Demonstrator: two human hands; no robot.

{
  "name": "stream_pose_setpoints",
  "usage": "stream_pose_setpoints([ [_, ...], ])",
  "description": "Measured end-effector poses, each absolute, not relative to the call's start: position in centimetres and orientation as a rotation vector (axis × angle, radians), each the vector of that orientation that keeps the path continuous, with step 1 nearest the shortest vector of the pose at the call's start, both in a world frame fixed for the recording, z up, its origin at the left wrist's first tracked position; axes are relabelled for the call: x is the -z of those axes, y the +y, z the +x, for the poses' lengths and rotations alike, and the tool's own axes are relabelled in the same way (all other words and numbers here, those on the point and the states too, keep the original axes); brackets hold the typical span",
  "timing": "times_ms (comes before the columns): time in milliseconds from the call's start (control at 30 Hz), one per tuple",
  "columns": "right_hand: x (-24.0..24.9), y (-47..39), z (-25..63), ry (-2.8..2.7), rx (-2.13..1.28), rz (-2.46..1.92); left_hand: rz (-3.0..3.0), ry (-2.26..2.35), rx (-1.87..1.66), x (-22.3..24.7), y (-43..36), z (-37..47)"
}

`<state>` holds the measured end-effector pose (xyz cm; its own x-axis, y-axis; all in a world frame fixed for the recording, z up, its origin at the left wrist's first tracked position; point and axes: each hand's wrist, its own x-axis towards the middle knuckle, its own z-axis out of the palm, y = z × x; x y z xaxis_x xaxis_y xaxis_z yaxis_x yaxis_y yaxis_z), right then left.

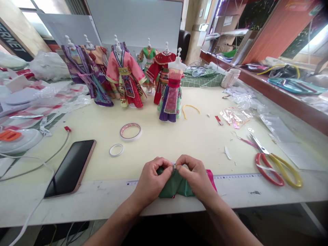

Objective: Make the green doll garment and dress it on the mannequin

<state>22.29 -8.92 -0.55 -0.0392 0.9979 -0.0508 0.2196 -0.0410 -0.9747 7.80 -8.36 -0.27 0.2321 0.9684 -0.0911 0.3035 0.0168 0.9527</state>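
Both hands meet over a small green garment (170, 182) at the table's front edge. My left hand (156, 176) pinches its upper edge between thumb and forefinger. Close beside it, my right hand (193, 174) pinches the same edge, the fingertips of the two hands almost touching. A tiny whitish bit (174, 165) shows between the fingertips; I cannot tell what it is. Pink cloth (211, 179) sticks out to the right of my right hand. Part of the garment is hidden under the hands. A ruler (237, 176) lies along the edge behind them.
Several dressed doll forms stand at the back, the nearest a strapless one (174, 92). Left are a phone (70, 169), a large tape roll (130, 132) and a smaller ring (116, 150). Scissors (276, 164), plastic bags (235, 114) and a yellow cord (191, 106) lie to the right.
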Motion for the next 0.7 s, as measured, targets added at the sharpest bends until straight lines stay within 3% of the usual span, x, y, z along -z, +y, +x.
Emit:
stream_pose_setpoints([
  [267, 0.7, -8.9, 23.3, -1.331, -1.071, -1.406, 1.440, 1.304, -0.829, 0.4, -8.2, 7.2],
  [533, 0.5, -9.8, 22.1, -1.769, -0.489, -1.289, 1.586, 1.346, -0.849, 0.2, -8.4, 7.4],
  [700, 0.6, -9.6, 21.9, -1.828, -0.394, -1.307, 1.726, 1.367, -0.890, 0.2, -8.6, 7.5],
])
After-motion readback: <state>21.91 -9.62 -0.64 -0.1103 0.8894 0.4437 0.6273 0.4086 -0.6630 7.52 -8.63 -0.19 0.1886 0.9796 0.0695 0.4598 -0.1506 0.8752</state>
